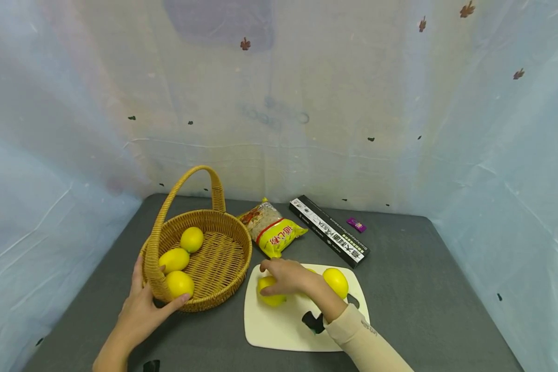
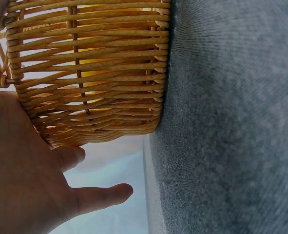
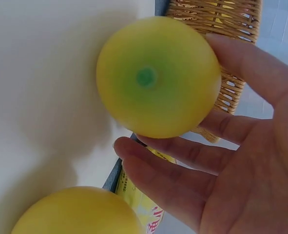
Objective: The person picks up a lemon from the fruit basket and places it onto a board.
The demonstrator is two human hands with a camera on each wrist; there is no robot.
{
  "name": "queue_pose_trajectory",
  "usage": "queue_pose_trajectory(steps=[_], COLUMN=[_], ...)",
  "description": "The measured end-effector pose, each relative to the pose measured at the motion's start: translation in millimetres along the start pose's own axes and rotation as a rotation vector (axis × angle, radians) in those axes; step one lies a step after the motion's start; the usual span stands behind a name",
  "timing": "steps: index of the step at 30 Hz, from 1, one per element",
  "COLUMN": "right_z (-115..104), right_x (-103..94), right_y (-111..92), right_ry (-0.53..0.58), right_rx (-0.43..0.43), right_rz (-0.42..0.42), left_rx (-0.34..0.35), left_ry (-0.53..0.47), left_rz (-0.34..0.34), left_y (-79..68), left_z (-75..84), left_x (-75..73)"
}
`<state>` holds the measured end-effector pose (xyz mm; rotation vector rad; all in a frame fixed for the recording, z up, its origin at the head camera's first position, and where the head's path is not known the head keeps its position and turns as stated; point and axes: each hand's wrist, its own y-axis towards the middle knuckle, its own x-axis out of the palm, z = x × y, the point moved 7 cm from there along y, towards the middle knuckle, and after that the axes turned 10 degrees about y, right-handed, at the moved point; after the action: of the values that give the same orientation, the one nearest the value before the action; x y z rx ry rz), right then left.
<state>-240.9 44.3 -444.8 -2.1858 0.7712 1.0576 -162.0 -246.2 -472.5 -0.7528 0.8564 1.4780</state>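
My right hand point(image 1: 288, 276) holds a yellow lemon point(image 1: 272, 299) over the left part of a white cutting board point(image 1: 267, 330). In the right wrist view, thumb and fingers curve round the sides of this lemon point(image 3: 158, 78), its greenish end facing the camera. Another lemon point(image 1: 336, 282) sits at the board's right, and a further one is mostly hidden behind my right wrist. My left hand point(image 1: 141, 315) grips the near left side of a wicker basket point(image 1: 218, 256) by the handle's foot, thumb over the rim beside a lemon point(image 1: 180, 284). Two more lemons point(image 1: 174, 260) lie inside.
Behind the board lies a yellow bag of noodles point(image 1: 274, 232). A long black pasta box point(image 1: 329, 230) slants beside it, with a small purple packet point(image 1: 356, 225) to its right. The basket's tall handle point(image 1: 179, 188) arches up. Pale sheeting point(image 1: 279, 129) surrounds the grey table point(image 1: 423, 299).
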Motion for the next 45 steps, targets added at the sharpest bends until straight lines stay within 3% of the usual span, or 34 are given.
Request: queue_pose_trajectory(steps=[31,45], right_z=[-11.4,-21.4], right_x=[-7.7,-4.7], right_y=[2.3,4.7], right_ry=[-0.02,0.061], right_rx=[-0.042,-0.094], right_rz=[0.062,0.028], left_rx=[0.0,-0.002], left_ry=[0.001,-0.01], left_rz=[-0.005,0.001], left_y=[0.2,1.1], left_z=[0.8,-0.2], left_x=[-0.2,1.3])
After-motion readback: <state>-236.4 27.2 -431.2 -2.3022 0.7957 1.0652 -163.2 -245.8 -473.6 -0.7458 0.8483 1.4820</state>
